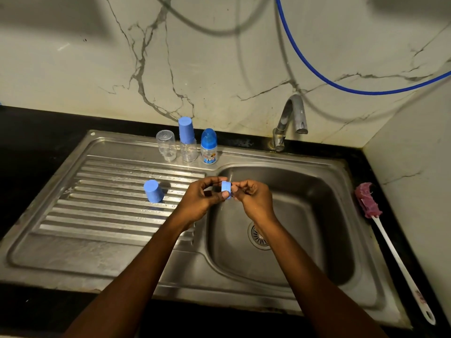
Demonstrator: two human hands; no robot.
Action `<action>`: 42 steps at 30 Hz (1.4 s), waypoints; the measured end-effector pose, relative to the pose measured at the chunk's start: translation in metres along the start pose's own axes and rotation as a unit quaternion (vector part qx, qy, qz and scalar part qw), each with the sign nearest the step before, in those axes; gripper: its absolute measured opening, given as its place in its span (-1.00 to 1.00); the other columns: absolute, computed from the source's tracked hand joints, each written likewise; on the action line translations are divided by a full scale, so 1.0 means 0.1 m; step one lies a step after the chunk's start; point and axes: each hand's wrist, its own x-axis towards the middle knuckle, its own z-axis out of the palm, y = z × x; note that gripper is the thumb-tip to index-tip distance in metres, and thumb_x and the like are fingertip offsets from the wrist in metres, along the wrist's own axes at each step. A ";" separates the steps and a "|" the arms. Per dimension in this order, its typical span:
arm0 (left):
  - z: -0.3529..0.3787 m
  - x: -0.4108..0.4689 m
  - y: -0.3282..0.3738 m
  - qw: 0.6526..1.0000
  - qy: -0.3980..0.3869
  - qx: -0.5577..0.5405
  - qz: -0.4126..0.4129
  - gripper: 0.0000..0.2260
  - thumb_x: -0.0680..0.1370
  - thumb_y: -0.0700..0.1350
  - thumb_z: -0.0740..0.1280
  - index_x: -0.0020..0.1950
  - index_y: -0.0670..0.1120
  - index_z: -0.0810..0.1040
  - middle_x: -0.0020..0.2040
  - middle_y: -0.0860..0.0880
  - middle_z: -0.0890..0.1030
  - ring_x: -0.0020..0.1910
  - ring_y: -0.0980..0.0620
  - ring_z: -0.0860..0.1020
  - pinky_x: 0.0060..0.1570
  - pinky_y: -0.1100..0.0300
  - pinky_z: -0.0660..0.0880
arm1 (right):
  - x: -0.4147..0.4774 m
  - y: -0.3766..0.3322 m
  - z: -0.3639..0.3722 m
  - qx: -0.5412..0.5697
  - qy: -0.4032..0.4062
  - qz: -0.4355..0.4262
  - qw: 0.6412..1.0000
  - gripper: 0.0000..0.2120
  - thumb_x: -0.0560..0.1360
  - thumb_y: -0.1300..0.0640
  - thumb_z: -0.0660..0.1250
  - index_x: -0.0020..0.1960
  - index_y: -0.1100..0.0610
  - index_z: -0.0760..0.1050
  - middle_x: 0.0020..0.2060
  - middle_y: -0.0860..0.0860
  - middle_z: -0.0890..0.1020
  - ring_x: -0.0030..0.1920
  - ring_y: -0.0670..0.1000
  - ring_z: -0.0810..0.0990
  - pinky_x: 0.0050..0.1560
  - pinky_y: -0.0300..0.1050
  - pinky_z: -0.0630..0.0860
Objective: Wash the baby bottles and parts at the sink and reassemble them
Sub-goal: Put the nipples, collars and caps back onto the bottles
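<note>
- marble-look wall [219, 57] behind, black counter [36, 132], steel sink [317, 215] w/ ribbed drainboard [97, 215] on its left; tap [292, 113] at the back, no stream visible.
- task part: small blue screw ring [226, 189], held up over the basin's left edge, btwn both hands.
- left hand [202, 196] pinches the ring, thumb below & fingers on top; right hand [253, 198] has fingertips curled onto its other side, so both are gripping it.
- step looks like rubbing/checking the ring. do it well: turn it round w/ the left pinch, work the right fingertips along the inner threads where residue hides, keep it over the basin in case it slips (wet plastic, prob slick).
- whether a clear teat sits in the ring: can't tell.
- loose blue cap [153, 191] stands on the drainboard, near the left hand.
- at the back of the drainboard: clear bottle [166, 148], capped bottle [186, 140], printed bottle [208, 147] in a row.
- bottle brush [368, 201] lies on the counter to the right, well apart.
</note>
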 end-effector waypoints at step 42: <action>-1.31 0.59 0.47 0.921 0.280 0.262 0.064 -0.49 0.43 0.05 0.49 0.31 0.07 0.38 0.20 0.04 0.51 0.10 0.00 0.51 0.03 0.07 0.48 | 0.38 -0.15 0.37 0.213 -0.012 0.051 0.976 -0.80 0.63 0.29 0.19 0.08 0.12 0.57 0.08 0.04 0.64 0.01 -0.09 0.62 -0.05 -0.30 0.56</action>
